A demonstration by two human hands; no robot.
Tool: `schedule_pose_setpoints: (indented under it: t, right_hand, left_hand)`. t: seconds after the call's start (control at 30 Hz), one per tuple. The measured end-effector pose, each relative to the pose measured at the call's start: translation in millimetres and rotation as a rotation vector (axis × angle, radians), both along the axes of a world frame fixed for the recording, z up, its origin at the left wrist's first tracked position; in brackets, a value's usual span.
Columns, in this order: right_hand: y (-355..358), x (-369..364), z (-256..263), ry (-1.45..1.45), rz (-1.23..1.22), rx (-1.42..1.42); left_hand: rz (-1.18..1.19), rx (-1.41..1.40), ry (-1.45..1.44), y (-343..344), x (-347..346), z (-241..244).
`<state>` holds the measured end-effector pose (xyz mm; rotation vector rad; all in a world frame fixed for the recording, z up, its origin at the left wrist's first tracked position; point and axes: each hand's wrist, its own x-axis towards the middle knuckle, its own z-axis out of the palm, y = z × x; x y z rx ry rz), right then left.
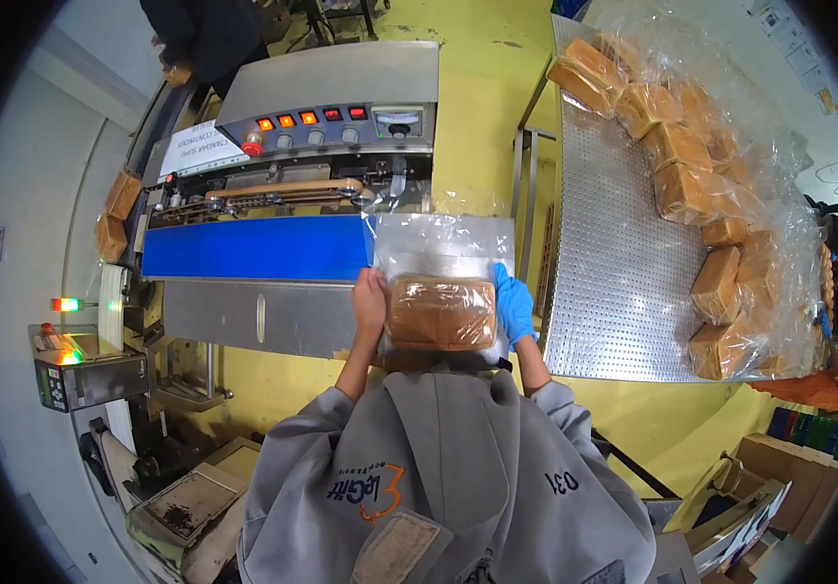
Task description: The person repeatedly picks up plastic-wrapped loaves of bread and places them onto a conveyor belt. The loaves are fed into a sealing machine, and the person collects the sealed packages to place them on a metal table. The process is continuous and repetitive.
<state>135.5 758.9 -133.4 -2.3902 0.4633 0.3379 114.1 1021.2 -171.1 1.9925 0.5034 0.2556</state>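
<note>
A brown bread loaf [442, 314] lies inside a clear plastic bag [437, 241], whose loose open end points away from me. My left hand [369, 301], ungloved, grips the bag's left edge beside the loaf. On the other side, my right hand [514, 303] wears a blue glove and pinches the bag's right edge. Beneath the bag is a metal plate [504, 230]. To its left a continuous band sealer [331, 95] stands with lit orange and red switches. Its blue conveyor belt [258, 247] ends near my left hand.
On the right, a perforated metal table [601, 255] carries several bagged loaves [682, 190]. Two loaves [111, 237] sit beyond the belt at far left, near a boxy printer-like device [90, 372]. A person in dark clothing [207, 36] is at the top left; an orange sleeve [817, 387] shows at right.
</note>
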Motion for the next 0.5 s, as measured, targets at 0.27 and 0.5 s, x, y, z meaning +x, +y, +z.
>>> schedule_pose_setpoints:
  t: [0.27,0.5]
  right_hand:
    - [-11,62,62,-0.078,-0.073,1.142]
    - [-25,111,6,-0.467,-0.186,0.472]
  left_hand:
    - [-0.076,-0.447,0.067,15,39,66]
    - [-0.007,0.033,0.081,11,85,57]
